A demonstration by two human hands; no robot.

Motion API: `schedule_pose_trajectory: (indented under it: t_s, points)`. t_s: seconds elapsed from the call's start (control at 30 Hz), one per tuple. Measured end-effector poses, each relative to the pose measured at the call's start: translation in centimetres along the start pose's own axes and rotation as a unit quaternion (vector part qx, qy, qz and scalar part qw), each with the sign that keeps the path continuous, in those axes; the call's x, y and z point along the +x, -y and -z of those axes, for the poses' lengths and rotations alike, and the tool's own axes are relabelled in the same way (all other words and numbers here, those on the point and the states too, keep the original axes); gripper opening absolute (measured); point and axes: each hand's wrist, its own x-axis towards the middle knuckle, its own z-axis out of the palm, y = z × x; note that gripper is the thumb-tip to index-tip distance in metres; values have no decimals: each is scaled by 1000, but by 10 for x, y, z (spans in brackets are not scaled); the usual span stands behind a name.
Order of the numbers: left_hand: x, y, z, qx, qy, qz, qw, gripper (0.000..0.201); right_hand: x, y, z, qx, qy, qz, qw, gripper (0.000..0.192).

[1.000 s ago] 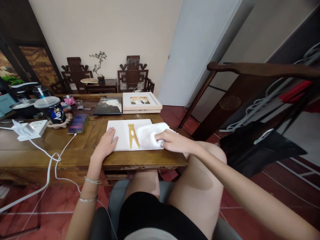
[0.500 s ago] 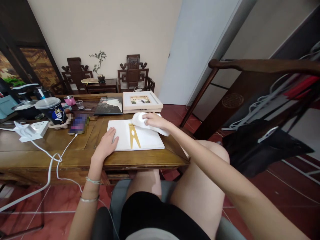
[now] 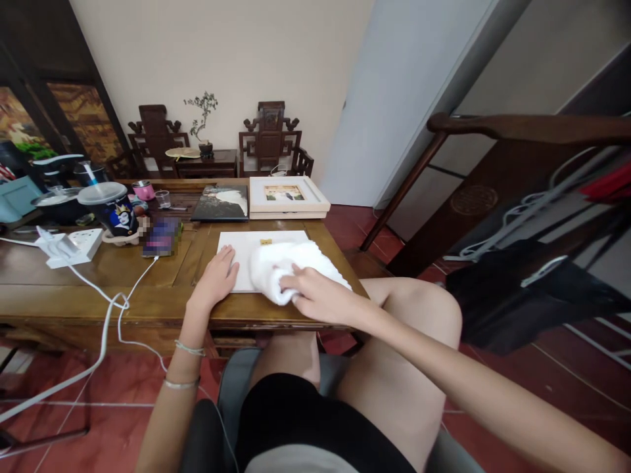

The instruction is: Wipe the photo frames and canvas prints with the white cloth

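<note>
Seen from the head camera, a seated person's right hand (image 3: pixel 315 297) presses a bunched white cloth (image 3: pixel 288 268) onto a flat white board (image 3: pixel 241 253) at the near edge of the brown wooden surface (image 3: pixel 98 289), fingers curled closed around the fabric. The left hand (image 3: pixel 215 279) lies palm-down with fingers spread open on the board's left edge. Beyond the board sit a white picture frame (image 3: pixel 288 197) and a dark print (image 3: pixel 221 202); a white power strip (image 3: pixel 73 245) lies well to the left.
</note>
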Motion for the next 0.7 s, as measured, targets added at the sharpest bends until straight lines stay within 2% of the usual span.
schedule_pose_trajectory:
  t_s: [0.1, 0.17, 0.47, 0.57, 0.7]
  points:
    - [0, 1, 0, -4, -2, 0, 1000, 52, -12, 12, 9, -21, 39, 5, 999, 24]
    - [0, 2, -1, -8, -6, 1, 1000, 52, -7, 7, 9, -26, 43, 3, 999, 25]
    - [2, 3, 1, -11, -7, -5, 1000, 51, 81, -57, 1, -4, -28, -61, 998, 27]
    - [3, 4, 3, -15, -7, -8, 1000, 51, 97, -64, -1, -21, -41, -93, 995, 26]
    - [6, 6, 3, -7, -8, -11, 1000, 51, 93, -54, -7, -85, -34, -97, 991, 28]
